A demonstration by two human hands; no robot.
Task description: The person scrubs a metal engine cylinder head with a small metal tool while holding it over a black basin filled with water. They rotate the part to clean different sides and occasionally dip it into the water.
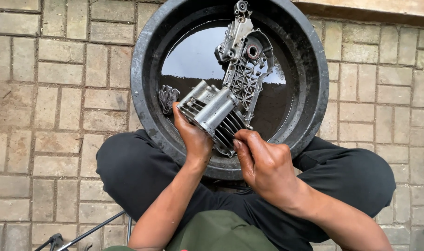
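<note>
My left hand point(193, 139) grips a finned grey metal engine block point(212, 111) from below and holds it over the near rim of a round black basin point(144, 93). My right hand point(263, 162) has its fingers curled, with the fingertips pressed on the block's lower finned edge. Inside the basin, a flat ribbed metal engine cover point(244, 60) leans up out of dark liquid point(193, 58). A small dark ribbed part point(167, 97) lies at the basin's left inner wall, just beside my left hand.
The basin stands on grey brick paving point(58, 93) between my knees, which are in black trousers point(137, 172). Thin black rods point(89, 231) lie on the paving at the lower left. A concrete ledge point(374, 7) runs along the top right.
</note>
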